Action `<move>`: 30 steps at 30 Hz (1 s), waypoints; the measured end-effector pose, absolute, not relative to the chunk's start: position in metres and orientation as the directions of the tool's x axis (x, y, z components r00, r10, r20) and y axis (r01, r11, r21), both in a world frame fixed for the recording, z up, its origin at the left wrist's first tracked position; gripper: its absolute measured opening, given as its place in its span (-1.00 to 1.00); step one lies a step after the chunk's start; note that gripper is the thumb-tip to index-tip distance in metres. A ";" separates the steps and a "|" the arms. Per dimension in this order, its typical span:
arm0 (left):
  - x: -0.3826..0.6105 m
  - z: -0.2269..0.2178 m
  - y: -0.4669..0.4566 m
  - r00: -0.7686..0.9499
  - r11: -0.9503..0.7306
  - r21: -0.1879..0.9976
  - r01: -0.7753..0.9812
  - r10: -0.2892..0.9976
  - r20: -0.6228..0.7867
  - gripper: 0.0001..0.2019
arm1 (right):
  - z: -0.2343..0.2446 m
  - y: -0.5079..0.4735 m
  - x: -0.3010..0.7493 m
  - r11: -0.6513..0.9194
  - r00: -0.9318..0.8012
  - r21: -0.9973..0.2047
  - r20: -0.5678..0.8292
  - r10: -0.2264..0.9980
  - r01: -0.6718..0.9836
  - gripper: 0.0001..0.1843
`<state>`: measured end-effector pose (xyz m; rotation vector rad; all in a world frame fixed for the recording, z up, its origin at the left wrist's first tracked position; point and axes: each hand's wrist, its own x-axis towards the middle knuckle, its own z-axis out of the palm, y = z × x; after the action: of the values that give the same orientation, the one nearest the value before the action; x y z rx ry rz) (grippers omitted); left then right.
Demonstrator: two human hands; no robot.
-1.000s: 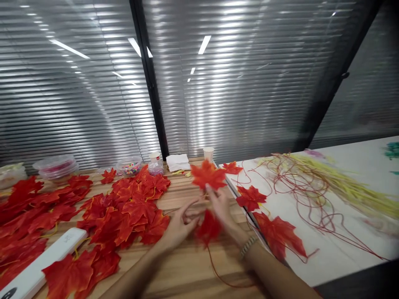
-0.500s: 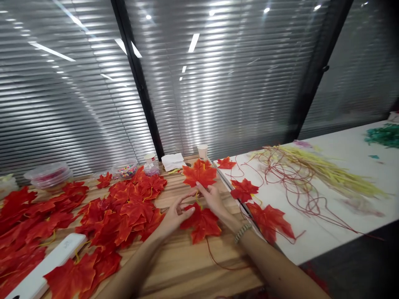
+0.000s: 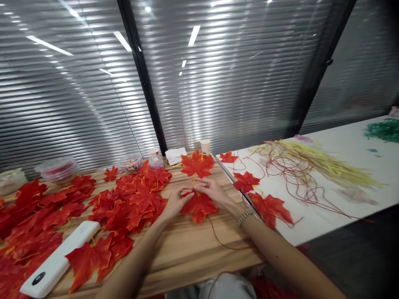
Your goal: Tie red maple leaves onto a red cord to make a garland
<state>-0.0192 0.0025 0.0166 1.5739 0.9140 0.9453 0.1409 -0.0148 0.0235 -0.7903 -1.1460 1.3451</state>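
Note:
Both my hands meet over the wooden table, between two red artificial maple leaves. The upper maple leaf (image 3: 197, 164) points away from me, and its yellow stem runs down into my fingertips. Beneath my hands lies the lower maple leaf (image 3: 201, 209), partly covered by them. My left hand (image 3: 178, 202) is closed, thumb and fingers pinching at the stems. Bent over the same spot, my right hand (image 3: 213, 191) pinches the upper leaf's stem. A thin red cord (image 3: 220, 241) trails from the lower leaf toward my right forearm. The exact join at the fingertips is hidden.
Piles of red leaves (image 3: 134, 199) and a white power bank (image 3: 60, 259) lie to the left. Plastic tubs (image 3: 59, 168) and a paper cup (image 3: 205, 146) stand at the back. On the white table, right, are leaves (image 3: 271, 209), tangled red cords (image 3: 286, 166) and yellow strands (image 3: 333, 162).
My hands have come closer together, and the left fingers have closed in at the stems. The upper leaf has shifted slightly away. The view has tilted a little.

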 end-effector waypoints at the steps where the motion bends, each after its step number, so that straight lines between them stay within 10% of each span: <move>1: -0.019 0.016 0.003 0.413 -0.172 0.981 0.088 0.903 0.121 -0.67 | 0.024 -0.016 0.140 0.125 -0.128 -0.939 0.174 0.976 -0.320 -0.52; 7: -0.021 0.015 0.005 0.456 -0.247 0.959 0.138 0.875 0.160 -0.63 | 0.026 -0.017 0.138 0.127 -0.119 -0.908 0.188 0.975 -0.399 -0.73; 30: -0.018 0.010 0.001 0.421 -0.216 0.968 0.126 0.895 0.144 -0.74 | 0.003 -0.012 0.119 0.056 -0.091 -0.939 0.092 0.992 -0.338 -0.51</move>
<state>-0.0181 0.0014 0.0103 1.6402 0.9106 0.9292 0.1193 -0.0118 0.0030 -0.8489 -1.0609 1.3716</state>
